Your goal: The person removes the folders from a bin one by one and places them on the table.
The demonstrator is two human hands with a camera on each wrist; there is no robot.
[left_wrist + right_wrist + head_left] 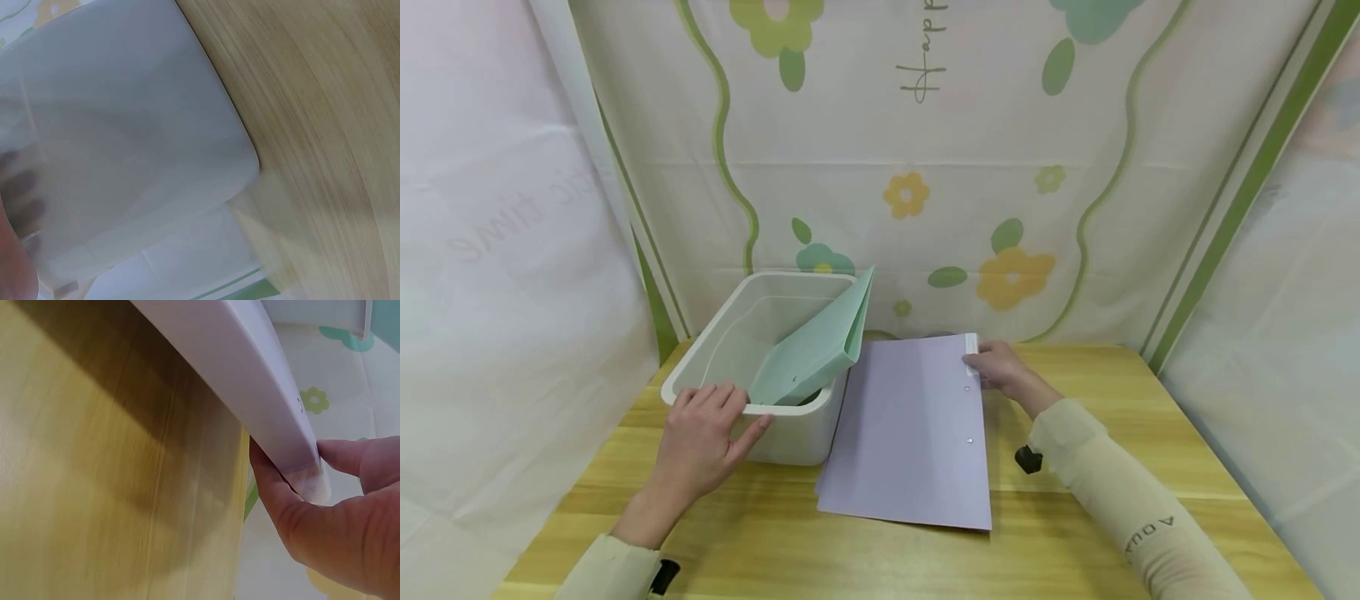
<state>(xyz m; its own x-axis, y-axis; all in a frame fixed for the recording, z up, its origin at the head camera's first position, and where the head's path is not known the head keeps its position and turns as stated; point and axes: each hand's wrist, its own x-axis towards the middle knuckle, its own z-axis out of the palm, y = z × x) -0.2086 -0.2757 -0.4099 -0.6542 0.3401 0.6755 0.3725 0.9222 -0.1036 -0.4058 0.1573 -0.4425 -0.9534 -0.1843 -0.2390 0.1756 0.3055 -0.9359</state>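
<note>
My left hand (703,437) grips the near rim of a white plastic bin (793,437), its fingers over the edge and its thumb along the outside. The bin's pale wall (144,137) fills much of the left wrist view, with the fingers showing dimly through it. Inside the bin leans a mint-green file folder (816,346), tilted up past the right rim. Beside the bin is a lilac file folder (917,433). My right hand (1003,371) pinches this folder's spine near its far right corner, thumb and fingers on opposite sides. The right wrist view shows the spine (262,394) raised off the table.
The bin and lilac folder are on a wood-grain table (850,567). A flower-printed cloth (962,150) hangs behind the table's far edge, and pale cloth walls (1277,350) stand at both sides. A dark object (1028,460) shows by the right cuff.
</note>
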